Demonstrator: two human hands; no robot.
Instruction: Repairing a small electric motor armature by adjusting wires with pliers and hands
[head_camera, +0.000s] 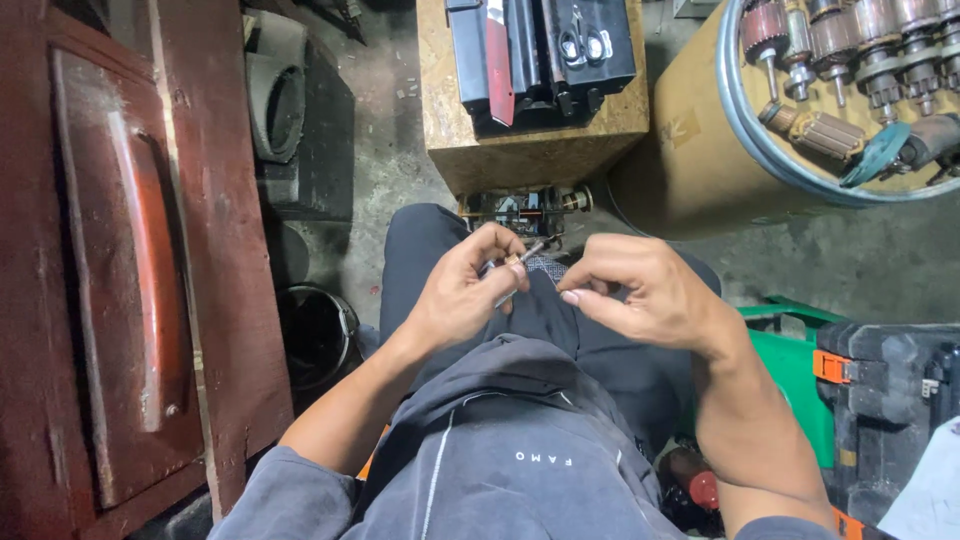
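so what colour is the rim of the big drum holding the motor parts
Light blue rim on a tan drum, seen in the head view.

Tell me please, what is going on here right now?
A seated person works over the lap. The left hand pinches a small metal part in its fingers, and the right hand comes close beside it, fingertips bent toward the part. Ahead on the floor stand a wooden block carrying black tools and a yellow drum topped with motor armatures.
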